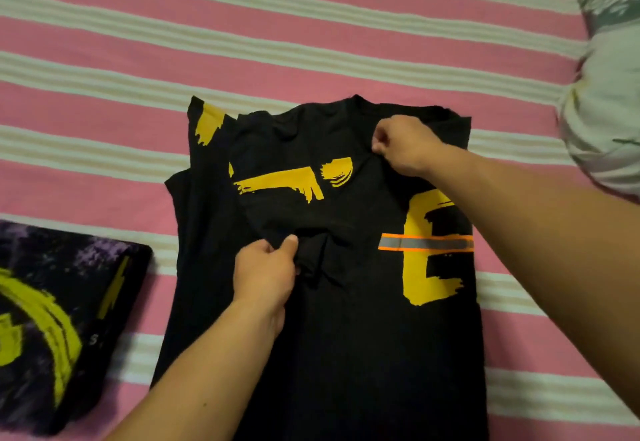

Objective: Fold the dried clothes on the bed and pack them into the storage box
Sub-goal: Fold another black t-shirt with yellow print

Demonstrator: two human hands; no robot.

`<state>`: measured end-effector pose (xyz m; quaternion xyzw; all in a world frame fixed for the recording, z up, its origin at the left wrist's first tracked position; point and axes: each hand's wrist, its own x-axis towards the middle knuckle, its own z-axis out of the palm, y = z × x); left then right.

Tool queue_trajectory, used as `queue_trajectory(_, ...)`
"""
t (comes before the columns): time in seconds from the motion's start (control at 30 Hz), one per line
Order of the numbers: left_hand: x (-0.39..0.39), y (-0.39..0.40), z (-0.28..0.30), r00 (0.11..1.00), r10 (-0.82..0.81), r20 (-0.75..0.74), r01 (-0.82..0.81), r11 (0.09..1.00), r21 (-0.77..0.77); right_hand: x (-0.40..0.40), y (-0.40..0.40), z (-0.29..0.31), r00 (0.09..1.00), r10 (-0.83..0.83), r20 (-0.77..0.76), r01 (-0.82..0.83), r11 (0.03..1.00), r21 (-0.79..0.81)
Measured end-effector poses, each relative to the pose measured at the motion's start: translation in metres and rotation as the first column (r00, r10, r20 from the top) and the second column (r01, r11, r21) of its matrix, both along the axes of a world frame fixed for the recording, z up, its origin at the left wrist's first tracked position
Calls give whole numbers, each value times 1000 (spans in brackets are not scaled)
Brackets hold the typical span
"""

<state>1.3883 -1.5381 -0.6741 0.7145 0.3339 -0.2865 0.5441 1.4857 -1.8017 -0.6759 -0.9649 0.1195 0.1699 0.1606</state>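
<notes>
Head view looks straight down on the bed (311, 42), its pink sheet crossed by pale striped bands that run from side to side. Spread across the middle of it lies a black T-shirt (363, 354) with yellow brush-stroke print and a big yellow figure on its right half, cut by a grey reflective strip edged in orange. Its collar points away from the person and its hem runs out of the bottom of the frame. One sleeve side on the left is turned in over the body, so a flap with yellow print sits on top of the chest.

At the left edge, just beside the shirt but not touching it, rests a folded dark garment (59, 319) with purple mottling and a yellow curved print. At the right edge a pale bundle of cloth (602, 121) with a grey-green pattern is heaped on the sheet, well apart from the shirt.

The person's 2 bare forearms reach in from below. The left hand (265, 276) pinches a bunched fold of the shirt's black fabric near the middle, thumb on top. The right hand (405, 144) grips the turned-in flap close to the collar, fingers curled round the cloth.
</notes>
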Motion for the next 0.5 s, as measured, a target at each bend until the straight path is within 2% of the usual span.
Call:
queue_trajectory(0.07, 6, 8, 4, 988, -78, 131, 67, 994, 87, -1, -1, -3, 997, -68, 44, 68, 998, 13)
queue_trajectory(0.13, 11, 21, 6, 972, -109, 208, 105, 994, 31, -4, -3, -7, 994, -91, 66, 89, 996, 31)
queue_trajectory(0.2, 6, 31, 2, 978, -141, 153, 150, 987, -51, -8, -2, -13, 990, -95, 102, 92, 995, 34)
queue_trajectory(0.3, -5, 39, -4, 947, -311, 81, 300, 947, 118, -30, 18, -11, 944, -179, 276, 161, 983, 86)
queue_trajectory(0.33, -3, 40, -3, 956, -289, 55, 282, 954, 100, -45, 29, -9, 900, -195, 391, 178, 981, 79)
queue_trajectory(0.4, 7, 41, 5, 983, -183, -28, 181, 981, -73, -84, 60, -8, 828, -147, 541, 174, 985, 1)
queue_trajectory(0.43, 15, 40, 8, 989, -128, -79, 115, 981, -158, -104, 75, -11, 846, -111, 521, 146, 989, -26)
queue_trajectory(0.5, 33, 38, 12, 990, -40, -136, 4, 967, -253, -128, 100, -27, 948, -39, 317, 48, 999, -23)
